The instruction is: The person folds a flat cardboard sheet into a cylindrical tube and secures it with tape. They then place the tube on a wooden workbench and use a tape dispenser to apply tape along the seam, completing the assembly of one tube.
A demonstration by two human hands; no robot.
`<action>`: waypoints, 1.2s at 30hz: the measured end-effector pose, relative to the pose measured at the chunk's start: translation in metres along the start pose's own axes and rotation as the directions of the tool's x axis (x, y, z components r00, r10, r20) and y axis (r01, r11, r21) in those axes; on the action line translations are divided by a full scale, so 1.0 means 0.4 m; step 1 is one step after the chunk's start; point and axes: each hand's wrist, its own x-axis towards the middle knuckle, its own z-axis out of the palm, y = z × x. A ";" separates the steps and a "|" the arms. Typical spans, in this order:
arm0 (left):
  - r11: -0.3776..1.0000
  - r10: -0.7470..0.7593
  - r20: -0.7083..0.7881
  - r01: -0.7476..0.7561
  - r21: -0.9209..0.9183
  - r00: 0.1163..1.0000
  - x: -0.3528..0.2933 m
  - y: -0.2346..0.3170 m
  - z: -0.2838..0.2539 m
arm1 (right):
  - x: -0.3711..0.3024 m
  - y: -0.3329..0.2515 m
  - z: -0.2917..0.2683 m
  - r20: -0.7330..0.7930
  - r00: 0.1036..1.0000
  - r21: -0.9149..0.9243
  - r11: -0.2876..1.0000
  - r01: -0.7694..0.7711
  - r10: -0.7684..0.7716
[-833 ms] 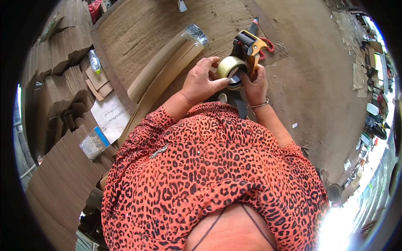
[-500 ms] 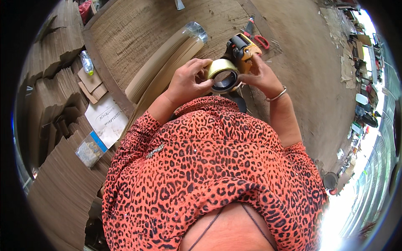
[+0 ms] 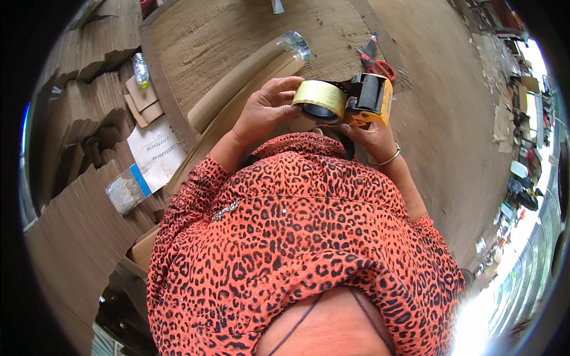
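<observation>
A roll of yellowish packing tape (image 3: 317, 96) sits close against the orange and black tape dispenser (image 3: 373, 96), in front of my chest. My left hand (image 3: 267, 107) grips the roll at its left side, thumb and fingers closed on it. From below and the right, my right hand (image 3: 373, 137) holds the dispenser, its fingers partly hidden behind it. Whether the roll is seated on the dispenser's hub I cannot tell. Just beyond the dispenser, red-handled scissors (image 3: 377, 62) lie on the wooden table (image 3: 237, 35).
Flat cardboard strips (image 3: 237, 83) with clear plastic at one end lie left of my hands. Stacks of cardboard (image 3: 77, 219) fill the left side, with a plastic bottle (image 3: 141, 70), a paper sheet (image 3: 155, 155) and a clear packet (image 3: 127, 188) on them.
The dispenser has turned and come lower, showing its black roller. The tape roll has tilted and moved slightly right, and my right hand has shifted underneath the dispenser.
</observation>
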 end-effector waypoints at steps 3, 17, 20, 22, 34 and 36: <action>0.996 -0.003 -0.079 -0.004 -0.092 0.997 0.000 -0.020 0.009 | 0.004 0.020 0.014 0.012 0.998 0.012 0.998 0.057 -0.057; 0.959 0.103 -0.053 -0.085 0.272 0.993 0.022 -0.037 0.028 | 0.005 0.049 0.046 -0.111 0.952 0.123 0.947 0.296 -0.284; 0.770 0.385 -0.046 -0.294 0.566 0.922 0.024 -0.020 0.045 | -0.008 0.045 0.040 -0.116 0.966 -0.015 0.973 0.231 -0.231; 0.654 0.450 0.010 -0.338 0.677 0.893 0.022 -0.004 0.046 | -0.008 0.045 0.039 -0.110 0.966 -0.066 0.972 0.226 -0.232; 0.219 0.661 0.294 -0.553 0.804 0.690 0.021 0.076 0.097 | 0.013 0.056 0.045 -0.058 0.860 -0.356 0.815 0.457 -0.507; 0.264 0.663 0.278 -0.565 0.782 0.695 0.018 0.076 0.110 | 0.017 0.059 0.047 -0.040 0.859 -0.370 0.807 0.461 -0.510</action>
